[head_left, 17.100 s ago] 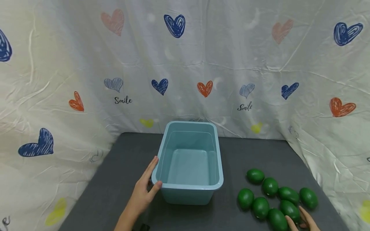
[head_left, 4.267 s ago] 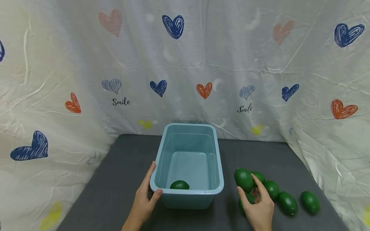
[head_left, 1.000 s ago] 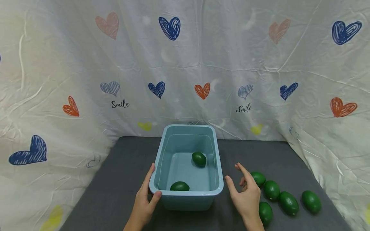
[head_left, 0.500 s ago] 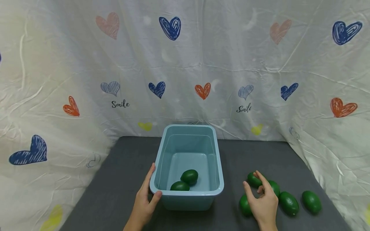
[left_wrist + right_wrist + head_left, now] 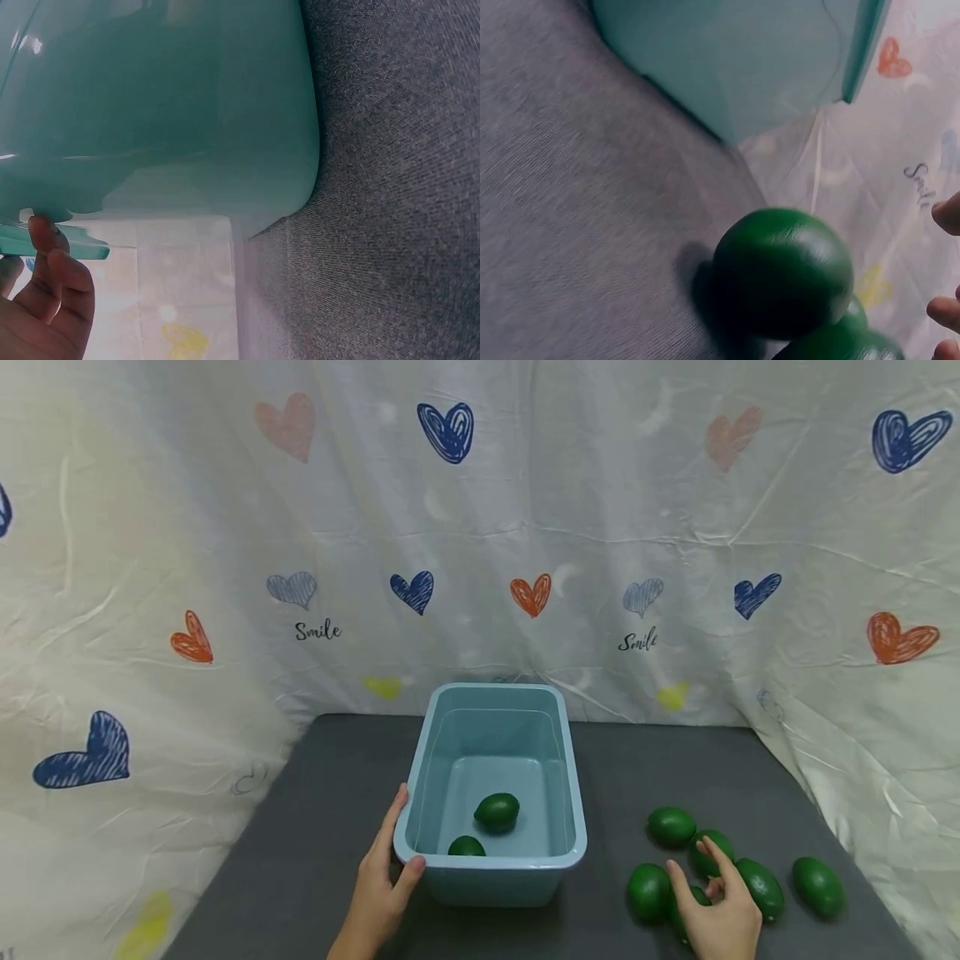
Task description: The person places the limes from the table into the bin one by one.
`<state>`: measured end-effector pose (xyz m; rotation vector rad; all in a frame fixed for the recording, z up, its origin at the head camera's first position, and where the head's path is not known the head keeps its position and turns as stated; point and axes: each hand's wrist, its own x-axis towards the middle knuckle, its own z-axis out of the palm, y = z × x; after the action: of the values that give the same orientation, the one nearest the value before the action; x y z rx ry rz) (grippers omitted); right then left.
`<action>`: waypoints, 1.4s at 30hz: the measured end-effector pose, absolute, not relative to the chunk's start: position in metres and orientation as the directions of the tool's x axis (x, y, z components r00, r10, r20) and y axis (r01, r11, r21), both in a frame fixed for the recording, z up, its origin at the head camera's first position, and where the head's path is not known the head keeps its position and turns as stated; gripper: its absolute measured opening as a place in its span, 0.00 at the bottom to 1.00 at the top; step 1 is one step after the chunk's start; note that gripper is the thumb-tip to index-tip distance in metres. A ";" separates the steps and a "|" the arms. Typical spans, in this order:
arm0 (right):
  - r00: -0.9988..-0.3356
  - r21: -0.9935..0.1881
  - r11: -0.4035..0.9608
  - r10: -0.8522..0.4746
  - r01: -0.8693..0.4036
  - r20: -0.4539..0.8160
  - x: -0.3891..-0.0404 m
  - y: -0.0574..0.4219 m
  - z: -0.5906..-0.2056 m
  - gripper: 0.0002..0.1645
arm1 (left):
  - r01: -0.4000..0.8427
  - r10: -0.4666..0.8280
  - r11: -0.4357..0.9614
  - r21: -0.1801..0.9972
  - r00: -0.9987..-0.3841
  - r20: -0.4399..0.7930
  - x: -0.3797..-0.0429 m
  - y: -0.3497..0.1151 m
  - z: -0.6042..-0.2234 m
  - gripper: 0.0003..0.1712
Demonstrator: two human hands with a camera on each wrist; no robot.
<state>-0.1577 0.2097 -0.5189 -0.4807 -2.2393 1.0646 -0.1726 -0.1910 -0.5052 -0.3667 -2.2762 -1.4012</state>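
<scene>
My left hand (image 5: pixel 377 885) holds the near left corner of a light blue plastic tub (image 5: pixel 487 862), thumb on the front rim and fingers along the side. In the left wrist view, curled fingers (image 5: pixel 71 289) show at the tub's rim. Two smooth dark green limes (image 5: pixel 497 812) lie inside, the nearer one partly hidden by the front rim. To the right, my right hand (image 5: pixel 722 920) is over a group of limes, thumb and forefinger spread around a partly covered lime (image 5: pixel 702 897). The right wrist view has fingertips (image 5: pixel 946 311) apart from a large-looking lime (image 5: pixel 784 274).
More limes surround the right hand: one on its left (image 5: pixel 649 892), one behind (image 5: pixel 672 827) and one farther right (image 5: pixel 819 888). Dark grey cloth (image 5: pixel 360 768) covers the table. A white heart-printed curtain (image 5: pixel 480 510) hangs behind and along both sides.
The tub, empty in the oldest frame, now holds two limes; the second rolled toward the front after release. My right hand has moved right and nearer, over the limes. The left hand keeps its hold.
</scene>
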 end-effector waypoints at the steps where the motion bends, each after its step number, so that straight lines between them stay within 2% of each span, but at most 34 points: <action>1: -0.753 -0.789 0.609 0.553 0.075 0.355 -0.157 0.210 -0.521 0.35 | 0.439 -0.007 0.455 0.775 -0.868 0.496 -0.172 -0.192 -0.505 0.48; 9: -0.746 -0.790 0.588 0.604 0.177 0.282 -0.147 0.210 -0.533 0.33 | 0.396 -0.022 0.470 0.789 -0.888 0.459 -0.169 -0.194 -0.503 0.47; 16: -0.758 -0.756 0.586 0.624 0.292 0.191 -0.141 0.218 -0.543 0.37 | 0.370 -0.037 0.477 0.797 -0.898 0.439 -0.168 -0.195 -0.504 0.47; 22: -0.776 -0.757 0.573 0.615 0.315 0.143 -0.136 0.226 -0.559 0.42 | 0.386 -0.026 0.476 0.790 -0.892 0.452 -0.166 -0.196 -0.507 0.47; 25: -0.780 -0.758 0.588 0.601 0.283 0.175 -0.136 0.230 -0.568 0.42 | 0.389 -0.028 0.473 0.790 -0.890 0.455 -0.166 -0.196 -0.509 0.47; 33: -0.740 -0.725 0.679 0.544 0.112 0.396 -0.126 0.229 -0.590 0.37 | 0.388 -0.030 0.461 0.798 -0.892 0.451 -0.165 -0.196 -0.511 0.47; 42: -0.793 -0.693 0.706 0.502 0.146 0.344 -0.121 0.230 -0.591 0.40 | 0.408 -0.026 0.461 0.788 -0.881 0.472 -0.164 -0.196 -0.515 0.47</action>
<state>-0.1207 0.2299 -0.5912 -0.4946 -2.3918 0.9113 -0.1640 -0.1961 -0.5150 -0.3199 -2.2945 -1.4041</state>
